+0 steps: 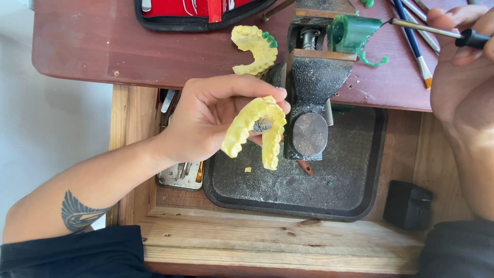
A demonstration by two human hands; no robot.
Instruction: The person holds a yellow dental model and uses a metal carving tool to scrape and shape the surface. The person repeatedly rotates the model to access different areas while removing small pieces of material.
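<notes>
Left hand pinches a yellow dental arch cast by its curve, teeth side turned up for a look (over the black tray); right hand, off to its right, fingers closed on a thin black-handled wax tool pointed at the green wax block; second cast lies just above the left hand.

The left hand held a dental cast above a tray in an open drawer, left of a vise. Behind, another cast lay on the tabletop. The right hand held a tool, its tip seemingly touching a wax block.
</notes>
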